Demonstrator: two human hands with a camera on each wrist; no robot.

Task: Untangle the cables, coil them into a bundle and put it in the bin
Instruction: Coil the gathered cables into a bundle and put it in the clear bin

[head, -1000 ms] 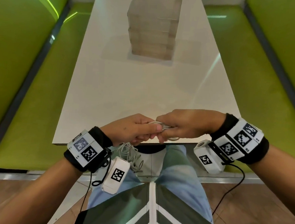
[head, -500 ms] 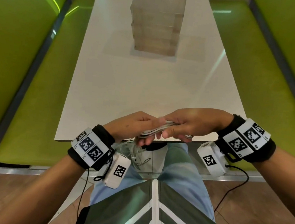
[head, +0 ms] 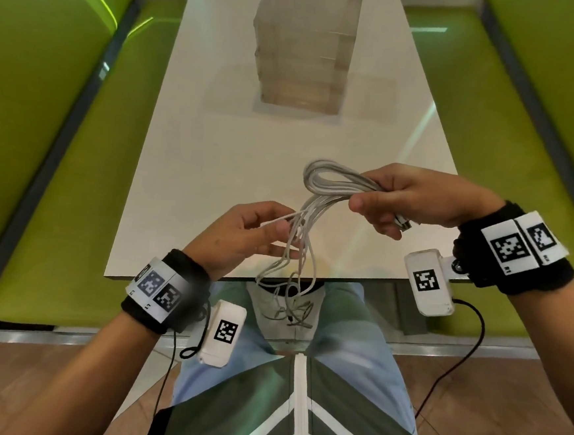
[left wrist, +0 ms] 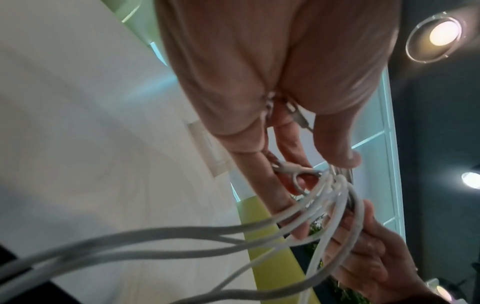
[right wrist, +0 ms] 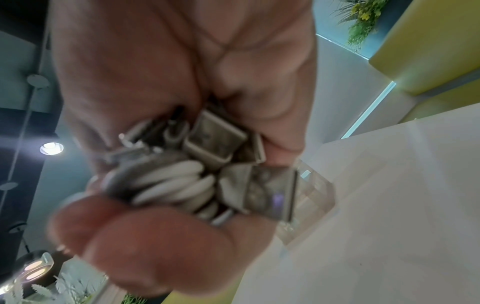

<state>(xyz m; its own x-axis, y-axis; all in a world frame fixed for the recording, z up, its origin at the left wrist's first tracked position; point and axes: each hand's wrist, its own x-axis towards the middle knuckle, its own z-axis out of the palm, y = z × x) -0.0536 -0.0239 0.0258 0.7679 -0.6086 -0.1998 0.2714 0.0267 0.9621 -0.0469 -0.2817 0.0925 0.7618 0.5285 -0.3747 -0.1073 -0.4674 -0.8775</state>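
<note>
Several white cables (head: 329,183) are partly gathered into loops. My right hand (head: 375,207) grips the looped bunch above the table's near edge; in the right wrist view the coils (right wrist: 176,183) and metal plugs (right wrist: 215,142) are packed in its fist. My left hand (head: 277,230), lower and to the left, pinches a strand between thumb and fingers. In the left wrist view the strands (left wrist: 324,197) fan out from its fingertips. Loose tangled ends (head: 289,306) hang over my lap. The clear bin (head: 306,47) stands far off on the table.
The white table (head: 197,158) runs away from me between two green benches (head: 59,165). The wrist cameras' black leads (head: 452,367) hang below my arms. My legs are under the table's near edge.
My hands have pulled apart and risen over the table. The right hand carried the looped bunch up and right, and loose strands now stretch down past the left hand.
</note>
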